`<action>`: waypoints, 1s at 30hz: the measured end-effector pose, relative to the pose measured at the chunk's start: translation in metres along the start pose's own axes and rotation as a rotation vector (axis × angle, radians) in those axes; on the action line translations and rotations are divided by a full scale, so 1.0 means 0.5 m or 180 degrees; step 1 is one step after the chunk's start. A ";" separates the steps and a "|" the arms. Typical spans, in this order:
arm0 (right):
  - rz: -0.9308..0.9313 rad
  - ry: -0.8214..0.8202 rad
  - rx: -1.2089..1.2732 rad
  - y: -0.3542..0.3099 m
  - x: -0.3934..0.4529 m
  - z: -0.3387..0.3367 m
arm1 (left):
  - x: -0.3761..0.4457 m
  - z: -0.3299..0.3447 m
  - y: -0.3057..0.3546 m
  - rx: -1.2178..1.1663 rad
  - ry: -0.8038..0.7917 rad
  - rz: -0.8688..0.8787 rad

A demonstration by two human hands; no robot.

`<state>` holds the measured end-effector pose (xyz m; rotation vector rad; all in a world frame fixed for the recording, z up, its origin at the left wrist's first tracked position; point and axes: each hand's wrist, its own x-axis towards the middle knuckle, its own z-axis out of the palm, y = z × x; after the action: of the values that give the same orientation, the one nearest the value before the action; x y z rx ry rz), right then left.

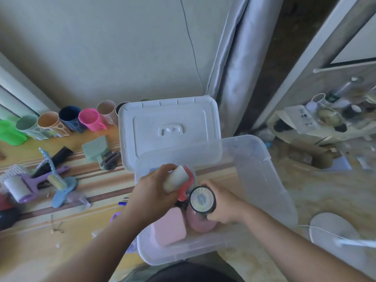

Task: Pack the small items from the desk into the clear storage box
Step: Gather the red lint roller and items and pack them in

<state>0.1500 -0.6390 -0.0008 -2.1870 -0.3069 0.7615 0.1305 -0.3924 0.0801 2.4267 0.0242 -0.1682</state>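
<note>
The clear storage box (270, 180) sits at the desk's right end, its white lid (168, 127) leaning just behind it. Over the box's left half, my left hand (150, 190) grips a lint roller (177, 179) with a white roll and a red handle. My right hand (221, 206) holds a round black-rimmed dial object (202, 199) beside it, above the box. Inside the box lie a pink rectangular case (169, 226) and a pink rounded item (200, 222).
On the desk's left lie a purple lint roller (20, 188), a blue brush (63, 190), a green case (95, 148) and a black tube (55, 159). A row of coloured cups (69, 121) stands along the wall. A cluttered shelf (325, 121) is at the right.
</note>
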 end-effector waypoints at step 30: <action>-0.0334 -0.0110 0.0319 -0.007 -0.041 -0.056 | 0.014 0.083 0.064 -0.1674 -0.0464 -0.1325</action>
<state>0.1511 -0.6628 0.0248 -2.0488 -0.3897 0.7413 0.1345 -0.4440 0.0686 1.8536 0.4523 -0.4636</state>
